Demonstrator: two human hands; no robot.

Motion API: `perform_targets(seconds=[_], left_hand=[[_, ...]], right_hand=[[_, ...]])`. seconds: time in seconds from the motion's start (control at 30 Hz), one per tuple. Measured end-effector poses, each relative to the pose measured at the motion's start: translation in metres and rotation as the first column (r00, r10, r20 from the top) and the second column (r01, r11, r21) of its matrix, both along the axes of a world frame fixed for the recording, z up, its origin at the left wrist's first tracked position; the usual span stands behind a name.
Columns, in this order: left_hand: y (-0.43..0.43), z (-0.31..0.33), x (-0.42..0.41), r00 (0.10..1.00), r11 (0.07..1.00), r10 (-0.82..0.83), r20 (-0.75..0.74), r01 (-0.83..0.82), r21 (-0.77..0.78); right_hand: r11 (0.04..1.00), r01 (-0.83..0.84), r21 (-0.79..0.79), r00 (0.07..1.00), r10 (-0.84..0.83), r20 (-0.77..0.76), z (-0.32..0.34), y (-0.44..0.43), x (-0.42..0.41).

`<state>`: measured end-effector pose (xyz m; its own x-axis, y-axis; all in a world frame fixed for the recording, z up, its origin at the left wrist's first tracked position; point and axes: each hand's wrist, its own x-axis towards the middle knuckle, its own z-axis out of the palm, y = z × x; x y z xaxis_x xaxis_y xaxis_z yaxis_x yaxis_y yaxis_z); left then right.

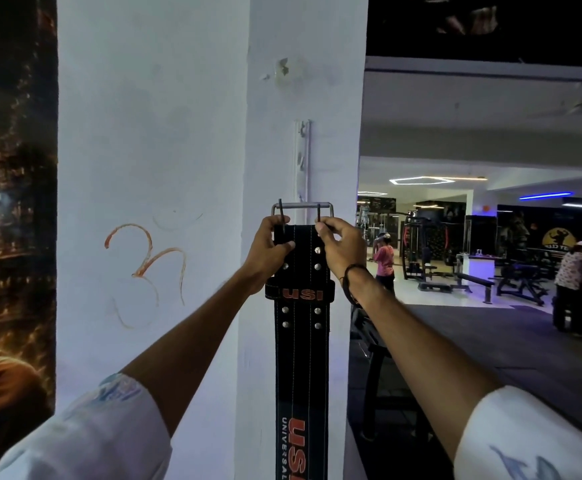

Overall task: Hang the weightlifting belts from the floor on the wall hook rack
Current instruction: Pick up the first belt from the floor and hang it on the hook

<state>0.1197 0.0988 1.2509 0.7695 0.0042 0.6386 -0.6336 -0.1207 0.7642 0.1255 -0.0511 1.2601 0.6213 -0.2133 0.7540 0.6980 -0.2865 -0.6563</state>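
Belt (300, 306) hanging vertical; left hand (270, 251) and right hand (339, 247) pinching its top corners, raising buckle (302, 207) toward hook rack (302, 161). Not yet hooked.

in front of me stands a white pillar (151, 133) with an orange scrawl (144, 268) drawn on its left face and a chipped patch (284, 69) high on the right face. to my left hangs a dark mural (12, 168) lit in warm orange. off to the right the gym opens out: pale shiny floor (407, 292), dark mat (490, 341), black machines (417, 251), a bench (473, 280), a hexagon ceiling light (421, 180), a blue strip light (545, 195).
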Motion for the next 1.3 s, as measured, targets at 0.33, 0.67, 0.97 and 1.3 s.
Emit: perform_targets(seconds=[0.33,0.67,0.97,1.3], left_hand=[[0.012,-0.008,0.057,0.998,0.999,-0.015,-0.058,0.016,0.029],[0.005,-0.041,0.081,0.997,0.998,0.057,-0.043,-0.057,0.0],[0.002,-0.019,0.081,0.861,0.853,0.504,0.062,-0.508,0.123],[0.013,-0.026,0.061,0.861,0.81,0.504,0.074,-0.5,0.306]], right_hand=[[0.997,0.08,-0.006,0.984,-0.08,-0.162,-0.005,0.015,0.056],[0.989,0.147,-0.032,0.962,-0.15,-0.226,-0.032,0.014,0.068],[0.945,0.302,-0.129,0.883,-0.328,-0.336,-0.01,0.015,0.068],[0.962,0.11,-0.25,0.905,-0.201,-0.375,-0.021,0.007,0.043]])
